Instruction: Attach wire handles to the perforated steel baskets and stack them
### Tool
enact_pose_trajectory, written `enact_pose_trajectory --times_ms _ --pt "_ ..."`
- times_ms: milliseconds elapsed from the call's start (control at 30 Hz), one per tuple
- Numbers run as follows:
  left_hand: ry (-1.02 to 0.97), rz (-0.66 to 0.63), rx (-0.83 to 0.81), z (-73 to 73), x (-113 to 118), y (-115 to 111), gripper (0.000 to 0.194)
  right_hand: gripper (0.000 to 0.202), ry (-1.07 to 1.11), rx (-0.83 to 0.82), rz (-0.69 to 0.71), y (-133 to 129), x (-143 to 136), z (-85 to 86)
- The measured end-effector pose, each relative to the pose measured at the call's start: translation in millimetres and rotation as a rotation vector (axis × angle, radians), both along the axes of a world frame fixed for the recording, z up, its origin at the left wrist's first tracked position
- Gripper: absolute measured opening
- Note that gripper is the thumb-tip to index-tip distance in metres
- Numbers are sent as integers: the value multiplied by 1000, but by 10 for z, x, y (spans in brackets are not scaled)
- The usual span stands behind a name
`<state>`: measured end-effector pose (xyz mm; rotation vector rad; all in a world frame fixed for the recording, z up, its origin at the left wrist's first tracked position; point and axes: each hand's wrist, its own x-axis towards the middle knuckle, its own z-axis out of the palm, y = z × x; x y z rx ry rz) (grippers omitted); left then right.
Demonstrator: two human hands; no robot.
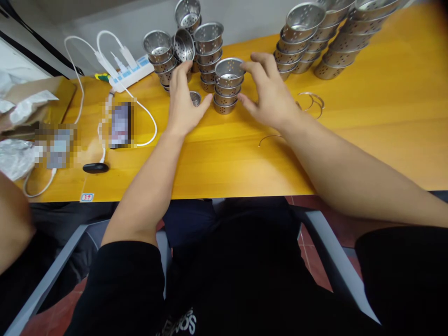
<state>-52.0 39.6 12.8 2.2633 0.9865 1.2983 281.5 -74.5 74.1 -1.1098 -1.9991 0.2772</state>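
A short stack of perforated metal cups (pixel 228 80) stands upright on the table between my two hands. My right hand (pixel 269 91) is at its right side, thumb and fingers spread apart; the fingertips are very close to the cups, and I cannot tell if they touch. To the stack's left is my left hand (pixel 184 100), open, its thumb pointing toward the cups. Just above the left fingertips, a tilted perforated cup (pixel 184 45) leans among the taller stacks; contact is unclear. A small metal cup (pixel 195 98) is partly hidden behind the left hand.
More cup stacks stand at the back left (pixel 209 46) and back right (pixel 303 28). Thin copper-coloured wire (pixel 317 100) lies by my right forearm. Leftward are a white power strip (pixel 135 74) with cables, a blurred phone (pixel 120 123), plastic bags (pixel 17 158) and another person's arm (pixel 12 224).
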Motion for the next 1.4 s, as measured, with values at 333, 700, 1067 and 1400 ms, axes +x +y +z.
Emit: enact_pose_trajectory --times_ms 333,700,1067,1400 --pt "445 145 -171 -463 -400 175 90 93 18 -3 15 -64 -37 65" --pt "33 -58 6 44 294 -233 129 57 -77 -8 -34 -259 -122 210" --pt "-25 -8 95 423 420 -653 88 52 -75 58 161 -239 -256 -51" --pt "116 -143 225 373 457 -593 92 42 -21 -107 200 -267 -234 26"
